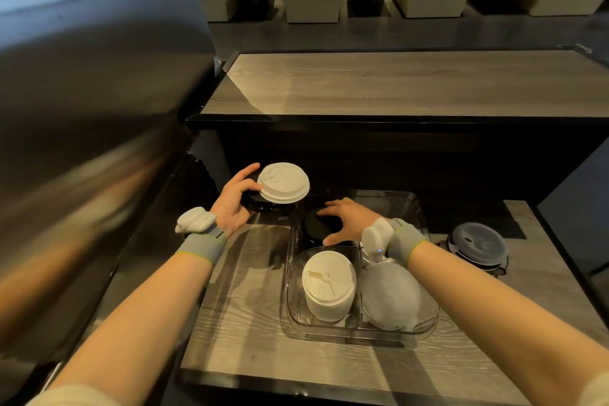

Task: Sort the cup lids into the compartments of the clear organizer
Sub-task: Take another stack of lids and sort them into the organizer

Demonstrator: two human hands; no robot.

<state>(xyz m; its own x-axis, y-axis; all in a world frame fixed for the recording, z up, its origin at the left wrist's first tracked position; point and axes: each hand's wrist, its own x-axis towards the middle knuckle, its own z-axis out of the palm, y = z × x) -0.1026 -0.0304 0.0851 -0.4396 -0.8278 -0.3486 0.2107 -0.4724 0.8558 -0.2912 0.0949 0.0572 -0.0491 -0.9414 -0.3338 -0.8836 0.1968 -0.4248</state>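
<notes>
The left hand (232, 204) has its grip closed on a white lid (283, 182), up in the air just left of the clear box (425, 328). The right hand (349, 222) curls its grip round a black lid (313, 224) in the box's back left part.

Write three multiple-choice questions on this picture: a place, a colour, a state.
1. Where in the organizer is the white lid stack? A far right compartment. B near left compartment. C outside.
2. Which colour are the lids under the right hand? A red. B white. C black.
3. What does the left hand do? A holds a white lid. B rests empty. C presses the table.
Answers: 1 B, it stands nearest the person, leftward. 2 C, black lids show beneath its fingers. 3 A, it grips the lid's rim.
</notes>
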